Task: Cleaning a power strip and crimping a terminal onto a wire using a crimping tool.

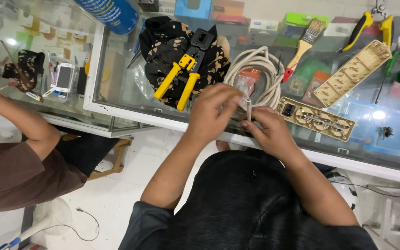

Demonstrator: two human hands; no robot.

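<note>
1. The left hand [214, 113] and the right hand [269, 129] meet at the near edge of the glass table [116, 99], directly in front of the coiled white cable [258, 74]
2. The left fingers [230, 95] are closed in a pinch on the free end of the cable, which stands upright between the two hands
3. The right fingers [251, 124] are curled shut around the same cable end, just below the left pinch
4. A small clear packet [245, 84] lies against the near side of the coil, just behind the left fingers; whether they touch it cannot be told
5. A crimping tool [186, 69] with yellow handles lies left of the coil, resting on a black spotted cloth [163, 46]
6. A paintbrush [304, 44] with a wooden handle lies at the right side of the coil, its red tip at the coil's edge
7. Two opened beige socket strips [348, 71] lie right of the coil, one with its contacts exposed
8. A second person's arm [19, 120] rests at the table edge, well to the left of the coil
</note>
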